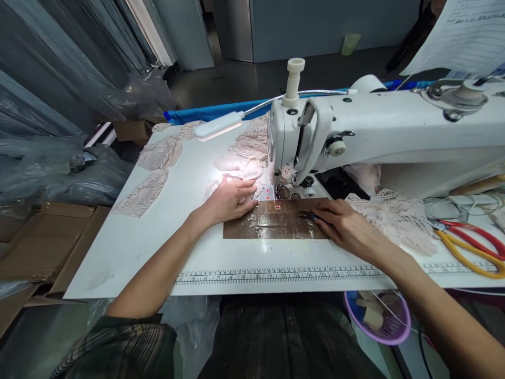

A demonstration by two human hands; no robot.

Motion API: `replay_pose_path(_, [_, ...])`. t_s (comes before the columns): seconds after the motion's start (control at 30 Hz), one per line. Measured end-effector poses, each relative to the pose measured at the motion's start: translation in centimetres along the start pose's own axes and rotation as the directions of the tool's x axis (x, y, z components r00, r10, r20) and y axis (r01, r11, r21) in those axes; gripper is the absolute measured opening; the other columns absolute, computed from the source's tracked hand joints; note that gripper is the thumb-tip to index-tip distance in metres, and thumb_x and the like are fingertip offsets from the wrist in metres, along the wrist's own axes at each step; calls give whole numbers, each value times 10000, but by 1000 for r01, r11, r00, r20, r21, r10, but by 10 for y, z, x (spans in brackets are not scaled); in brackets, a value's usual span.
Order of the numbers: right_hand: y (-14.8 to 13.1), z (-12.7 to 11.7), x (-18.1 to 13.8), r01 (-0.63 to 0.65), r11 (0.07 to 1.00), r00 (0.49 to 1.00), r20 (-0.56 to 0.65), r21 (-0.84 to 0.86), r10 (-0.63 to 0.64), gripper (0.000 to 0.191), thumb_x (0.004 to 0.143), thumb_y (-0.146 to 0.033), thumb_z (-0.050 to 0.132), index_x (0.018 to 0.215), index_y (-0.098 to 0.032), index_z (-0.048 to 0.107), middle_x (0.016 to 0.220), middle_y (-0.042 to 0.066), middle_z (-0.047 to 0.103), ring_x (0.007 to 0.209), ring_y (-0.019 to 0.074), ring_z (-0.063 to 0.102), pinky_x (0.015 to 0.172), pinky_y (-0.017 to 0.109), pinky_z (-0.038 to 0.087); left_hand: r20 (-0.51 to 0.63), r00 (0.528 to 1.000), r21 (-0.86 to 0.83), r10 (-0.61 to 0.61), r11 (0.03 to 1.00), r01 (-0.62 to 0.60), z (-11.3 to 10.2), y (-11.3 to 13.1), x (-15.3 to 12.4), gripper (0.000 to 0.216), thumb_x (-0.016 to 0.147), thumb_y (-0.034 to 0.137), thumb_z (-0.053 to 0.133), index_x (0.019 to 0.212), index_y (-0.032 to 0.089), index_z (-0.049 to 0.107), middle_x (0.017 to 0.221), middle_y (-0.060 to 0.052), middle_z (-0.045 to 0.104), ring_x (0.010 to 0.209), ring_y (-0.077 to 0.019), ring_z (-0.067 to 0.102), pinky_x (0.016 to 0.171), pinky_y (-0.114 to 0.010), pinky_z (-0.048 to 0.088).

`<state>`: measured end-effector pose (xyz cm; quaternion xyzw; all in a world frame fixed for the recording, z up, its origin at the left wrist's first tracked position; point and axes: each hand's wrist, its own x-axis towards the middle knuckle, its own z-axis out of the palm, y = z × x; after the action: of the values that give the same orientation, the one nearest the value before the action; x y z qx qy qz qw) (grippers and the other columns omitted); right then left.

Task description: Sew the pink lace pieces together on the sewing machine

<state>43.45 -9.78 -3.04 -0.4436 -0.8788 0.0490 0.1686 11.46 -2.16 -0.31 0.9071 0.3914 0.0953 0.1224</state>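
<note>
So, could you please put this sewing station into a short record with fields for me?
left hand: left hand flat on pale lace piece beside the needle area
right hand: right hand resting on brown taped plate, fingertips holding a small dark tool, unclear
machine: white sewing machine, lamp lit
right of table: lace pile, red scissors, yellow scissors
front edge: printed ruler

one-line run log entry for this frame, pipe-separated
left hand flat on lace piece by presser foot | right hand on brown taped patch | sewing machine lamp on | scissors at right
</note>
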Motion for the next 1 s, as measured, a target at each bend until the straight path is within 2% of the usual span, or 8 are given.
replay_pose_path(0.1, [-11, 1, 3, 25, 999, 998, -64, 41, -22, 337, 999, -255, 354, 918, -127, 655, 929, 159, 662, 845, 249, 636, 746, 389, 538, 42, 998, -24, -37, 999, 38, -19, 14, -16, 324, 960, 418, 462, 1005, 192, 690, 1442, -113, 525, 1165, -280, 602, 1001, -462, 459])
replay_pose_path(0.2, [-25, -1, 10, -41, 978, 996, -69, 205, 57, 289, 993, -278, 354, 828, -177, 568, 804, 106, 656, 729, 212, 632, 681, 342, 517, 16, 993, 33, -120, 992, 119, -31, 27, -36, 355, 972, 432, 439, 1096, 189, 665, 1462, -114, 499, 1269, -306, 529, 1033, -481, 446])
replay_pose_path(0.3, [-38, 2, 19, -233, 894, 973, 83, 382, 217, 244, 1002, -330, 345, 922, -190, 528, 659, 22, 640, 557, 171, 606, 581, 292, 474, 42, 987, 81, -155, 985, 152, -33, 33, -55, 439, 987, 453, 407, 1256, 170, 608, 1416, -132, 541, 1257, -301, 541, 1042, -485, 447])
replay_pose_path(0.37, [-46, 5, 26, -285, 872, 958, 147, 399, 246, 260, 1008, -334, 341, 1089, -164, 520, 684, 18, 671, 568, 174, 629, 583, 283, 461, 57, 990, 71, -127, 990, 123, -30, 33, -63, 461, 991, 459, 402, 1284, 162, 598, 1393, -133, 562, 1236, -289, 561, 1033, -460, 465])
replay_pose_path(0.53, [-68, 10, 49, -228, 972, 970, 99, 50, 222, 417, 1035, -347, 271, 1302, -178, 543, 1045, 119, 713, 821, 239, 680, 643, 310, 448, -8, 1000, -9, -6, 1000, 6, -15, 18, -50, 395, 998, 421, 418, 1233, 183, 629, 1293, -110, 631, 1171, -251, 607, 985, -417, 505])
replay_pose_path(0.7, [-87, 19, 74, -285, 914, 935, 128, -289, 332, 463, 1031, -275, 284, 1419, -89, 454, 1201, 230, 624, 869, 273, 671, 589, 318, 457, -151, 985, -32, 83, 996, -89, 10, -6, -14, 290, 961, 370, 510, 1093, 167, 668, 1183, -116, 664, 1034, -234, 646, 867, -377, 537])
replay_pose_path(0.83, [-97, 29, 89, -283, 894, 917, 175, -348, 358, 486, 958, -29, 246, 1408, -1, 427, 1142, 264, 614, 841, 247, 673, 610, 317, 489, -215, 974, -16, 77, 997, -82, 23, -15, -5, 266, 968, 301, 473, 872, 160, 677, 955, -96, 684, 848, -203, 647, 741, -339, 522])
replay_pose_path(1.0, [-100, 34, 100, -257, 918, 926, 195, -303, 323, 471, 949, -6, 200, 1317, 25, 493, 1078, 274, 622, 773, 252, 679, 561, 312, 454, -234, 971, -86, 43, 994, -64, 21, -10, -10, 240, 958, 284, 461, 882, 167, 656, 901, -82, 669, 825, -195, 627, 743, -329, 497])
